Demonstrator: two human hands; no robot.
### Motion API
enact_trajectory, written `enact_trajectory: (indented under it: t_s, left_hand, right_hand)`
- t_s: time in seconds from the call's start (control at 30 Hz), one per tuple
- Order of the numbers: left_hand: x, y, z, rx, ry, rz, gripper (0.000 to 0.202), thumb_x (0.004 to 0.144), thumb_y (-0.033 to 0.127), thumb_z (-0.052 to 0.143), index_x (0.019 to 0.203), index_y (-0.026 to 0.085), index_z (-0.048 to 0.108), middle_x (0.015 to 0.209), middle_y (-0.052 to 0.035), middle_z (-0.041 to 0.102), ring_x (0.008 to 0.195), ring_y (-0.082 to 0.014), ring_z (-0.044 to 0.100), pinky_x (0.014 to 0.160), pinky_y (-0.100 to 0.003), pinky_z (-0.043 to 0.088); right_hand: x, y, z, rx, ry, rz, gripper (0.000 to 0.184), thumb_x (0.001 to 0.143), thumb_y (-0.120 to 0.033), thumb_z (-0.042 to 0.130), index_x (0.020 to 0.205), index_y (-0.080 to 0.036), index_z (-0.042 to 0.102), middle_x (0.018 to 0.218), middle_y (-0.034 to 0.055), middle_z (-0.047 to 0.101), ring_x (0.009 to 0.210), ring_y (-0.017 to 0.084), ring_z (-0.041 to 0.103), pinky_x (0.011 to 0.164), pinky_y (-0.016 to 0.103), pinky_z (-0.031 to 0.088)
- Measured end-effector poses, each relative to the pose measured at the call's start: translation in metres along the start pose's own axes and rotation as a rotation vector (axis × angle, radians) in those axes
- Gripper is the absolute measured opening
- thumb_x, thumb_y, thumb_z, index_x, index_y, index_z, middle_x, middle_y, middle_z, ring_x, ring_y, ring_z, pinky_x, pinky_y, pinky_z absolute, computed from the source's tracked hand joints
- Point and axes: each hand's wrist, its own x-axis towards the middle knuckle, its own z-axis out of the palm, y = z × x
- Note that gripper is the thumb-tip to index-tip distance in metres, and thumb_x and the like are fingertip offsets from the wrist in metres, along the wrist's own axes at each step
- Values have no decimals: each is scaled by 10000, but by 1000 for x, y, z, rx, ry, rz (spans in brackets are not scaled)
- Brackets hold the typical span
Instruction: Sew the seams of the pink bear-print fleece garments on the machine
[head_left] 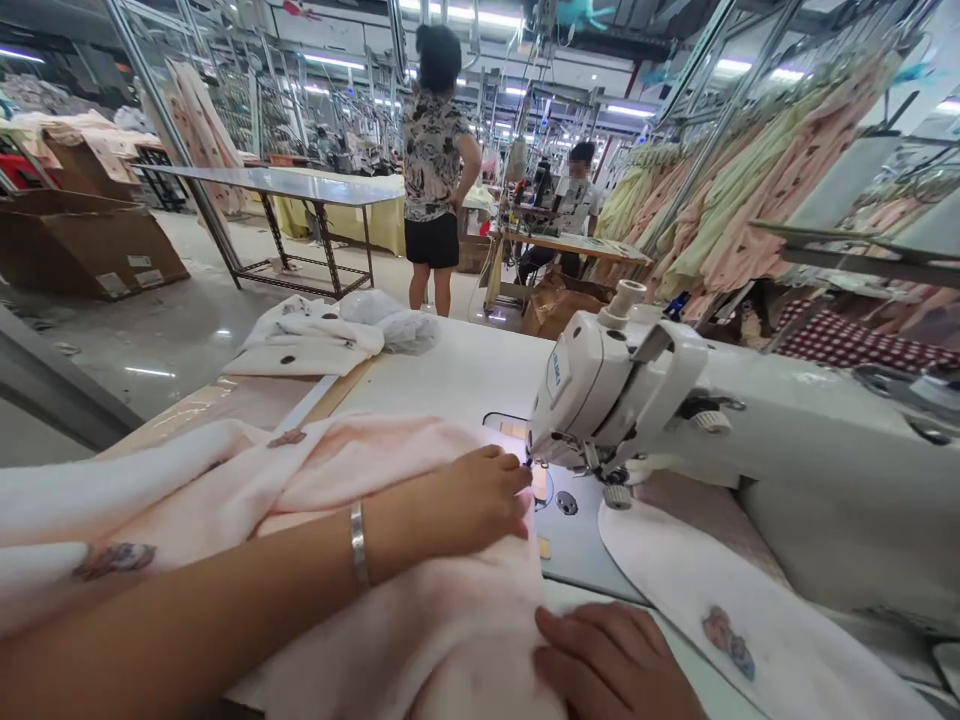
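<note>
Farthest out and widest, a long row of hanging garments [780, 190] in pink and pale green fills the back right, and a metal-topped table [300, 185] stands at the back left with a cardboard box [82, 245] on the floor to its left. Between them a person [435, 150] stands facing away from you, and another person [577, 205] sits behind a machine farther back. Close to you, the white sewing machine [787, 420] reaches in from the right over your white worktop [457, 380]. The pale pink cloth [442, 610] spreads across the left and middle of that worktop, its right edge running onto the grey metal plate [592, 545] beside the machine's head. A folded white cloth [307, 340] with dark spots lies near the worktop's far left corner, touching a clear plastic bag [397, 318], and a rounded pale piece [675, 550] lies under the machine's arm. Your left hand [469, 500] rests on the pink cloth, fingers bent at its edge just beside the needle area; you may be pinching or only pressing, I cannot tell which. Your right hand [615, 660] lies at the same edge, nearer you, fingertips on the fabric; its grip is also unclear. Smallest is the silvery bracelet [358, 540] on your left wrist.
</note>
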Motion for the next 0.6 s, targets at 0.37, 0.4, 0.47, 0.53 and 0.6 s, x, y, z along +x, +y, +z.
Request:
enact_trajectory:
  t_s: [0.37, 0.4, 0.47, 0.53, 0.6]
  left_hand:
    - [-49, 121, 39, 93, 213, -349, 331, 938, 412, 394, 1101, 159, 532, 1250, -101, 548, 1195, -259, 450, 1066, -514, 63]
    - [-51, 120, 43, 106, 238, -339, 330, 930, 435, 406, 1070, 172, 548, 1241, -94, 557, 1191, -256, 456, 1074, -516, 40]
    - [-53, 115, 46, 130, 261, -298, 335, 919, 457, 421, 1041, 181, 567, 1225, -99, 567, 1178, -260, 468, 1077, -535, 20]
    - [-53, 108, 46, 145, 272, -258, 342, 922, 456, 410, 1036, 179, 575, 1214, -106, 573, 1164, -262, 476, 1076, -548, 5]
    - [-51, 98, 41, 134, 239, -225, 368, 926, 469, 387, 1062, 179, 568, 1230, -103, 560, 1167, -258, 469, 1078, -544, 0]
  right_hand:
    - [-3, -23, -11, 188, 96, 131, 145, 828, -105, 469, 825, -146, 608, 960, 69, 644, 816, 187, 528, 697, 338, 368]
    - [-4, -25, -11, 153, 106, 121, 136, 833, -111, 484, 824, -147, 615, 940, 63, 650, 805, 188, 529, 691, 337, 363]
    - [-6, -27, -10, 79, 148, 109, 144, 853, -120, 494, 787, -156, 617, 865, 30, 666, 751, 170, 529, 663, 326, 344]
    - [-6, -28, -6, 40, 181, 88, 224, 896, -136, 449, 738, -168, 605, 802, -5, 672, 696, 144, 526, 633, 316, 322]
    - [-3, -25, -1, 32, 183, 78, 304, 933, -137, 374, 744, -173, 609, 801, -17, 678, 695, 133, 533, 630, 314, 315]
